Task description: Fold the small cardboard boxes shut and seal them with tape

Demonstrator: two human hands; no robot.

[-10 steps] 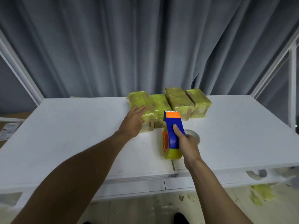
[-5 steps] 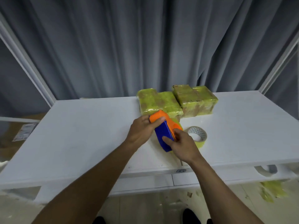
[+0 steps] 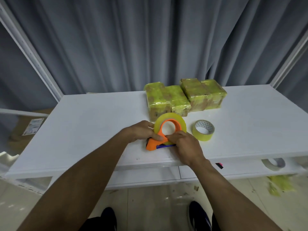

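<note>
a person's left hand (image 3: 141, 130) and right hand (image 3: 182, 144) both grip the rigid, light-looking tape dispenser (image 3: 164, 132) at centre frame, best held by its handle, below taped boxes (image 3: 181, 97) on the white table (image 3: 83, 122).

left hand (image 3: 141, 131) came off the taped boxes (image 3: 166, 99) and moved back onto the tape dispenser (image 3: 168, 130). right hand (image 3: 185, 145) shifted from the blue handle to the near end. dispenser went from upright to lying on its side on the table (image 3: 93, 117), orange hub up, both hands gripping it.
</note>
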